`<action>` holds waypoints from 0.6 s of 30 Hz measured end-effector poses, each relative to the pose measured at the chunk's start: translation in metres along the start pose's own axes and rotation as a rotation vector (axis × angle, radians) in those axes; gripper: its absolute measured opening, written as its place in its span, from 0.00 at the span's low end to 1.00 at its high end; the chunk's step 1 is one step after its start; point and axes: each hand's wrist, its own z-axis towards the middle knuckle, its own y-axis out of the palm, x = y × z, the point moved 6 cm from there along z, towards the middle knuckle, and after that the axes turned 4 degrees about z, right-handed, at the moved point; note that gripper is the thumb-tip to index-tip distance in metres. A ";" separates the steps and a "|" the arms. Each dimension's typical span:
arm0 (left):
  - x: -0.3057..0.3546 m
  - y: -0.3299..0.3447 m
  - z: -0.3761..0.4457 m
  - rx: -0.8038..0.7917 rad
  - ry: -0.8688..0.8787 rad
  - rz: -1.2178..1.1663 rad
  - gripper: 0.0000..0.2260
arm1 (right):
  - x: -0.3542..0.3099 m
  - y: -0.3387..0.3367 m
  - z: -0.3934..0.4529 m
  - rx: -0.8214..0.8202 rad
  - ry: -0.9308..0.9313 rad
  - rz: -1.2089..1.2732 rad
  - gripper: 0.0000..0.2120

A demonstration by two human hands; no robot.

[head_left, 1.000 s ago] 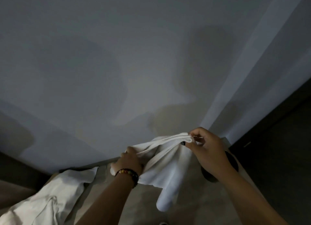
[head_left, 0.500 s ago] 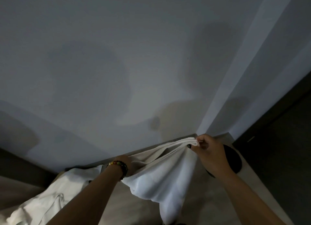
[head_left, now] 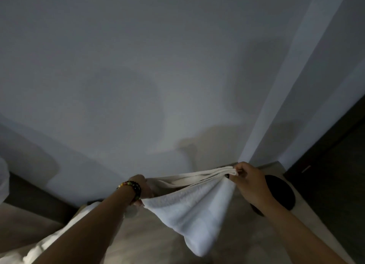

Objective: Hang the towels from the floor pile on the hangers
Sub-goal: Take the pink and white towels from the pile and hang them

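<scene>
Dim wall [head_left: 138, 66], left hand [head_left: 141, 186] half-hidden gripping towel [head_left: 193, 208]

Open air above the stretched towel [head_left: 189, 208]; wall [head_left: 138, 66] close behind. Black round object [head_left: 280, 192] just beside right hand [head_left: 250, 182] (partly hidden).

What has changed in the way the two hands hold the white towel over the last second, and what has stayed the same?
The left hand has drawn away from the right hand, pulling the white towel from a bunched bundle into a stretched span with its body sagging below. Both hands keep their grip; the right still pinches the gathered edge. The towels on the floor lie as before.
</scene>
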 end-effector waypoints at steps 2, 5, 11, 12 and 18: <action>0.002 -0.008 0.001 0.040 0.000 -0.147 0.09 | -0.003 -0.002 0.004 -0.003 -0.032 -0.032 0.11; 0.007 -0.021 0.003 0.070 0.056 -0.246 0.08 | -0.008 -0.005 0.008 0.014 -0.067 -0.064 0.10; 0.008 -0.035 0.004 0.060 0.121 -0.655 0.09 | -0.003 -0.013 0.014 0.082 -0.062 -0.047 0.11; 0.008 -0.039 0.005 0.092 0.126 -0.649 0.08 | -0.004 -0.013 0.013 0.086 -0.073 -0.043 0.12; -0.001 -0.057 0.001 0.353 0.034 -0.380 0.10 | -0.011 0.001 0.003 0.041 -0.153 -0.038 0.15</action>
